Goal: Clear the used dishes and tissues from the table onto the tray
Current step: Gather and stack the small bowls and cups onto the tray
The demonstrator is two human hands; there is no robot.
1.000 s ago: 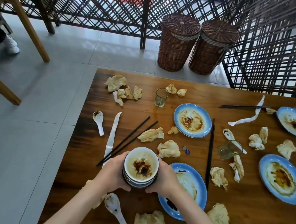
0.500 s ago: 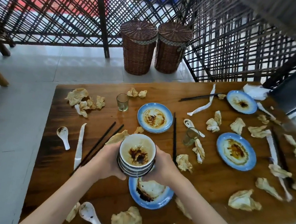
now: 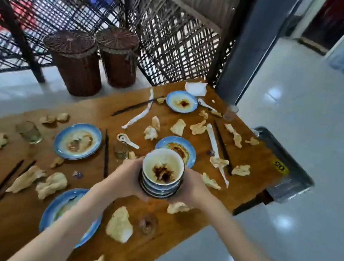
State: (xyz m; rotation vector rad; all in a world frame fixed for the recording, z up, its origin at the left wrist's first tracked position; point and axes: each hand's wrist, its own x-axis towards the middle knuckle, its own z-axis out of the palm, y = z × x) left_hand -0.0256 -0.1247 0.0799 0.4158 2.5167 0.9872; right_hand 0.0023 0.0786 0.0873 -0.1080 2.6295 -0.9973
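Note:
A stack of dirty bowls (image 3: pixel 161 173), sauce in the top one, hangs above the wooden table (image 3: pixel 174 224). My left hand (image 3: pixel 124 179) grips its left side and my right hand (image 3: pixel 191 190) its right side. A grey tray (image 3: pixel 281 167) juts out beyond the table's right end, with a yellow label on it. Blue-rimmed plates lie at the far end (image 3: pixel 181 101), behind the bowls (image 3: pixel 178 148), at the left (image 3: pixel 78 141) and under my left forearm (image 3: pixel 55 213). Crumpled tissues (image 3: pixel 119 225), dark chopsticks (image 3: pixel 106 154) and a white spoon (image 3: pixel 127 140) are scattered about.
Small glasses stand at the left (image 3: pixel 30 132), the far right corner (image 3: pixel 230 112) and near the front edge (image 3: pixel 148 224). Two wicker baskets (image 3: pixel 76 62) stand on the floor against a lattice screen. A grey pillar (image 3: pixel 249 41) rises past the table's far corner. Shiny tiled floor lies to the right.
The view has swung to the right, bringing the tray and pillar into sight. Both hands have carried the bowl stack rightward over the table, toward the tray end.

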